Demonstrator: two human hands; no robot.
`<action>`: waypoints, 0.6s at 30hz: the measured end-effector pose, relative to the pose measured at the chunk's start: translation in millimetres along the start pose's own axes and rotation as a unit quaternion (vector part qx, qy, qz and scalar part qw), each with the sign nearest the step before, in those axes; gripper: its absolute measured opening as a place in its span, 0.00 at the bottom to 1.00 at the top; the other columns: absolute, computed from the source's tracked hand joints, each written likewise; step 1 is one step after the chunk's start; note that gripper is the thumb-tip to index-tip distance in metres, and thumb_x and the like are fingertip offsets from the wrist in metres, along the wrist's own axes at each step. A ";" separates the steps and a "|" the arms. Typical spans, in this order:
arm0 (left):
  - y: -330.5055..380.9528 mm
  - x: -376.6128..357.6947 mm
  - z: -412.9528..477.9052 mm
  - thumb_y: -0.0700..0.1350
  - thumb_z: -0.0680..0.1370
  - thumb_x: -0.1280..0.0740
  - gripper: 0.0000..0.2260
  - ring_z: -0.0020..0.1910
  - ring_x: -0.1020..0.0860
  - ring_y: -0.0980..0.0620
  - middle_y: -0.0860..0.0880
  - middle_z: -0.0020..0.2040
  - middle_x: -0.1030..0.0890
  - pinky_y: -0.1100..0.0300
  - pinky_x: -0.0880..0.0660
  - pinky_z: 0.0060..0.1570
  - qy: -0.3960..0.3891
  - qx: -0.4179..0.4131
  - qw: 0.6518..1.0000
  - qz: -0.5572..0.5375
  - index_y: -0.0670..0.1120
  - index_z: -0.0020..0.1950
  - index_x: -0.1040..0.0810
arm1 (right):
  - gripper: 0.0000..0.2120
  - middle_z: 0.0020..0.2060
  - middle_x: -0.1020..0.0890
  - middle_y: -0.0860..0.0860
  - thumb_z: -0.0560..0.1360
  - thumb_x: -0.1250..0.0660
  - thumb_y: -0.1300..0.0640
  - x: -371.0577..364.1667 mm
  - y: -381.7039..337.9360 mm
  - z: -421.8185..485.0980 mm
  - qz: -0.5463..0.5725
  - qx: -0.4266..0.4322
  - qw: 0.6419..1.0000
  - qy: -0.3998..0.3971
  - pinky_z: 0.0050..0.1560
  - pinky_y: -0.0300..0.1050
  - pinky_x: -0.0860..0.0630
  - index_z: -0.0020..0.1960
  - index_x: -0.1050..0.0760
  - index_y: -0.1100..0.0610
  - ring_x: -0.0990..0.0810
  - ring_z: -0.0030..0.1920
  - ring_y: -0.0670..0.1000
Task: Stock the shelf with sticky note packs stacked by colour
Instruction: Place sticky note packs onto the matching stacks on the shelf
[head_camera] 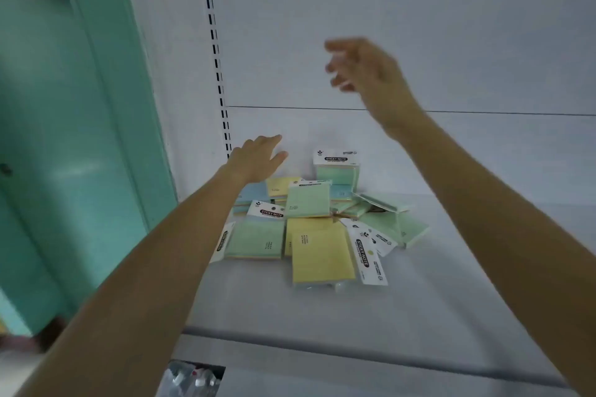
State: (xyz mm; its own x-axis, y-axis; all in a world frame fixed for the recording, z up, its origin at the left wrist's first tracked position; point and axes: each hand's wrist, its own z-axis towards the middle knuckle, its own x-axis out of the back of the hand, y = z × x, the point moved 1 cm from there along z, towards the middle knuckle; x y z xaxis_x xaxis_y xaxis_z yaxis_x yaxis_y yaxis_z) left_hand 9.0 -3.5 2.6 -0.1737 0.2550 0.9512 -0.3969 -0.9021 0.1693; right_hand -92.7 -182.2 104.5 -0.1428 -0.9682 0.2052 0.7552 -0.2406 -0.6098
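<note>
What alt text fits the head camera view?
A jumbled pile of green, yellow and blue sticky note packs lies unsorted on a white metal shelf. The person's bare arms reach over it, the left hand open and low, the right hand raised and blurred.

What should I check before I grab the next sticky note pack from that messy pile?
1. Is the left hand free: ok, fingers straight, holding nothing.
2. Is the right hand free: cannot tell, it is blurred.
3. Sorted by colour: not ok, green, yellow and blue lie jumbled in the pile of sticky note packs.
4. Room on the shelf: ok, bare space in front of the pile.
5. Easy pick: ok, a yellow pack lies uncovered at the front.
</note>
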 end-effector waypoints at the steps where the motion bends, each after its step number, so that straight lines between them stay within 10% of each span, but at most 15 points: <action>1: -0.8 -0.1 -1.3 0.56 0.80 0.50 0.24 0.72 0.38 0.41 0.45 0.76 0.40 0.43 0.38 0.68 -0.004 0.006 1.000 0.003 0.51 0.75 0.47 | 0.09 0.38 0.24 0.47 0.71 0.37 0.53 -3.9 12.3 -5.2 -0.039 -0.033 0.998 -0.019 0.38 0.28 0.31 0.51 0.27 0.48 0.26 0.34 0.40; 11: -42.2 -30.0 -12.9 0.59 0.80 0.52 0.25 0.74 0.42 0.39 0.41 0.76 0.45 0.44 0.42 0.71 -0.088 0.100 0.991 0.019 0.54 0.76 0.50 | 0.31 0.69 0.31 0.52 0.71 0.33 0.43 -32.3 110.6 -68.5 -0.352 -0.265 0.832 -0.337 0.68 0.48 0.37 0.70 0.37 0.49 0.33 0.67 0.53; 18: -59.0 -44.5 -22.0 0.58 0.79 0.47 0.26 0.72 0.37 0.41 0.44 0.75 0.38 0.47 0.37 0.70 -0.111 0.128 0.985 -0.041 0.53 0.75 0.48 | 0.44 0.67 0.30 0.55 0.63 0.33 0.32 -40.4 125.4 -72.2 -0.444 -0.331 0.777 -0.300 0.67 0.58 0.34 0.71 0.42 0.51 0.33 0.67 0.59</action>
State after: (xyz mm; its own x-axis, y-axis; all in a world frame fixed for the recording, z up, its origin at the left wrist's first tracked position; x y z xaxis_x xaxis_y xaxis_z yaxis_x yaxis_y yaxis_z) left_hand 20.3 46.1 -55.4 0.0620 0.2732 0.9600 -0.1564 -0.9473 0.2797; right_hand -38.4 -178.2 -35.6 0.0543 -0.2438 0.9683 0.0058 -0.9696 -0.2445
